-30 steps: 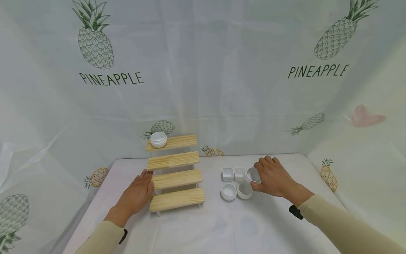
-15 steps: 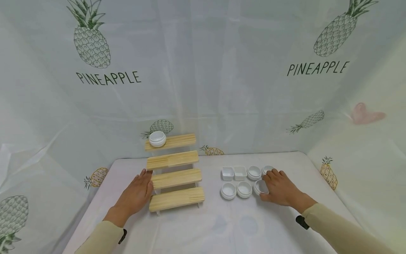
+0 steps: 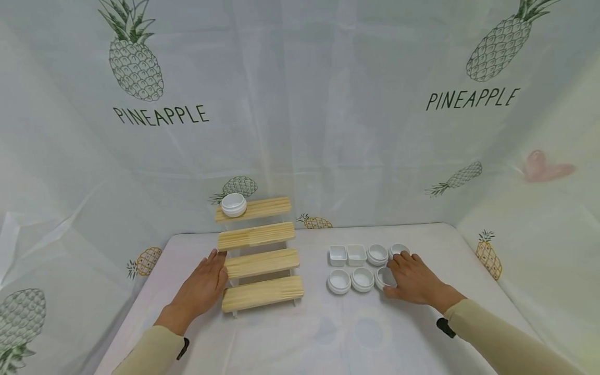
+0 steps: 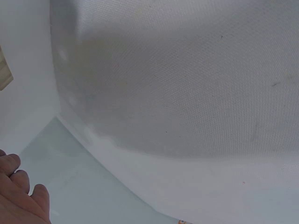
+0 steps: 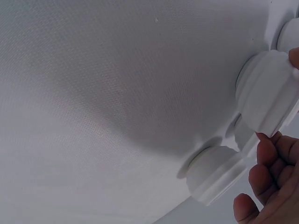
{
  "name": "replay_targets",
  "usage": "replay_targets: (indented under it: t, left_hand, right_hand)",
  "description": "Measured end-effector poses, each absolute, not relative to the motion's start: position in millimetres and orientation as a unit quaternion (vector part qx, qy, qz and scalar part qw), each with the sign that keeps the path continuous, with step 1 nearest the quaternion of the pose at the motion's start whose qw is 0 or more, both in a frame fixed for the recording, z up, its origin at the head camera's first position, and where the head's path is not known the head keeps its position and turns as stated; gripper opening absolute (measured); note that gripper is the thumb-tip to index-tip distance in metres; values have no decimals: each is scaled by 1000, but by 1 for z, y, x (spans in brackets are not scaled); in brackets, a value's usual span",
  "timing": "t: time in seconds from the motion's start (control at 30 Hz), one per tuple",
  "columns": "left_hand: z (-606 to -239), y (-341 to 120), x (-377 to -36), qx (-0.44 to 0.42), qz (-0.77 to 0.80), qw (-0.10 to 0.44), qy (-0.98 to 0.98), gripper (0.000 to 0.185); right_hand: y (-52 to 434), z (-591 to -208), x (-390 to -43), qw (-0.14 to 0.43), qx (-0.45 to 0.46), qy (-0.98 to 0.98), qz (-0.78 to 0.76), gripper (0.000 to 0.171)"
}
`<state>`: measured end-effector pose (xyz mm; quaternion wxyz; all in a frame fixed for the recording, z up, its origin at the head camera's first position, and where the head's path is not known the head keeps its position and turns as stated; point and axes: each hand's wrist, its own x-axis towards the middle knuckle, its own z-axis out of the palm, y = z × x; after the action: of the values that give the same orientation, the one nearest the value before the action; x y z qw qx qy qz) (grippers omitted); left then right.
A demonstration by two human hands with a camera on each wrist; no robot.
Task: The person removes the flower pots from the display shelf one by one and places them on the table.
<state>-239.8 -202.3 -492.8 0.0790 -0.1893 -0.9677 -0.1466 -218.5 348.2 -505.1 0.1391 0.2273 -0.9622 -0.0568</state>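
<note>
In the head view my right hand [image 3: 414,278] pinches a small round white bowl [image 3: 384,277], the rightmost in the front row. In the right wrist view, thumb and forefinger hold that bowl [image 5: 264,91] by opposite sides; another bowl [image 5: 217,172] stands just beyond. My left hand [image 3: 201,284], fingers extended, rests against the left side of a stepped stand with wooden shelves [image 3: 262,294]. Only some fingertips of the left hand [image 4: 21,198] show in the left wrist view, with a corner of wood at the edge. One white bowl [image 3: 233,204] sits on the top shelf's left end.
Two square white dishes [image 3: 347,255] and round bowls [image 3: 377,254] form the back row on the table. More round bowls [image 3: 339,281] stand in front of them, close together. A pineapple-print curtain [image 3: 328,130] hangs behind and at the sides.
From one second ago, my right hand has moved right and nearer, from a bowl in the back row to the front-right bowl. Over the last half second it stays there. My left hand has not moved.
</note>
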Motion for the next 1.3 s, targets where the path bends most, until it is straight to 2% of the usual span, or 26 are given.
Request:
replay_targets:
  t: [0.57, 0.8, 0.93, 1.07, 1.3]
  left_hand:
    - [-492, -212, -240, -181, -154, 86, -967, 57]
    - [-495, -204, -237, -184, -162, 75, -967, 58]
    - [-497, -203, -237, -185, -156, 75, -967, 57]
    - [-497, -204, -237, -187, -151, 82, -967, 57]
    - [-497, -206, -239, -188, -131, 84, -970, 59]
  right_hand:
    - [337, -497, -228, 153, 233, -959, -55, 56]
    - [320, -466, -238, 208, 258, -942, -57, 55]
    - [284, -437, -259, 255, 276, -925, -49, 57]
    - [226, -402, -281, 280, 292, -914, -28, 57]
    - [118, -354, -308, 282, 314, -906, -22, 58]
